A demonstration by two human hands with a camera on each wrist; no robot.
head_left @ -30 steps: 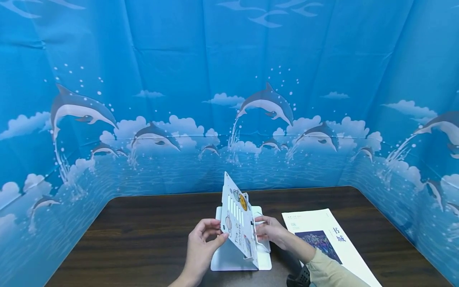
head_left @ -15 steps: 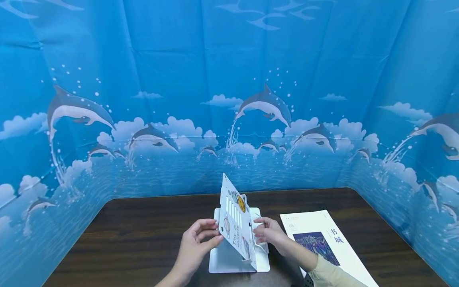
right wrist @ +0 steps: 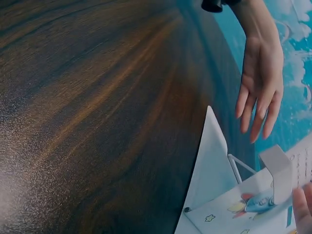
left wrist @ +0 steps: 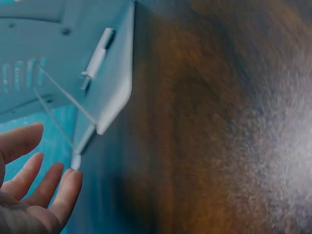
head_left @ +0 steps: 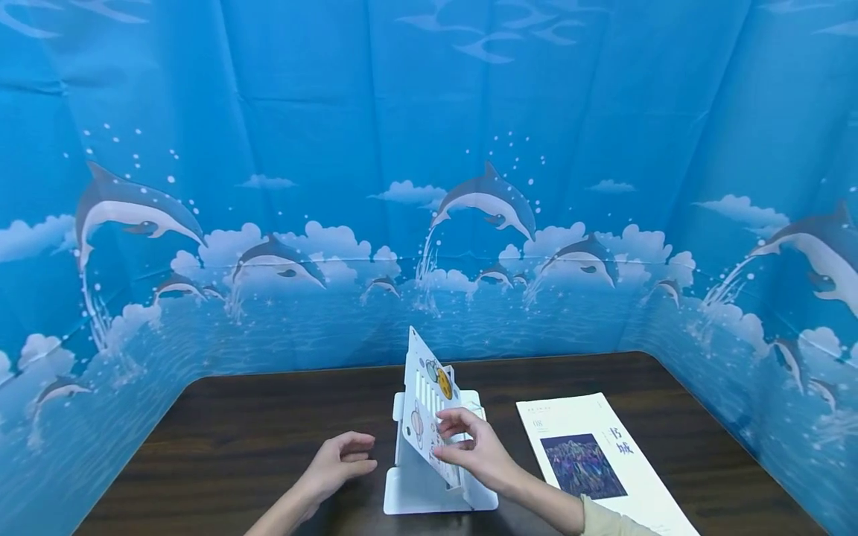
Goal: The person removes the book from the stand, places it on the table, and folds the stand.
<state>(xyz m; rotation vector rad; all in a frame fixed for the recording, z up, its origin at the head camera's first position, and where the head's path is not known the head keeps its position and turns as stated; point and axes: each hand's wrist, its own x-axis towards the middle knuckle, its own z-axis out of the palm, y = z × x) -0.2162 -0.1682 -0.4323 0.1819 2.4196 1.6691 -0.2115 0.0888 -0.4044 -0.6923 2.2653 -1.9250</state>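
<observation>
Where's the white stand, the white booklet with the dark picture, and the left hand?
White stand (head_left: 425, 419): head view, on its tilted, planet-printed panel.
White booklet (head_left: 599, 465): head view, on the dark picture on its cover.
Left hand (head_left: 337, 464): head view, on the back of the hand.

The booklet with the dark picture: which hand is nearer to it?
The right hand: it is at the white stand, beside the booklet. The left hand is farther off, on the stand's other side.

Left fingers (left wrist: 68, 194) curve loosely, parted — right fingers (head_left: 461, 418) bend lightly.
</observation>
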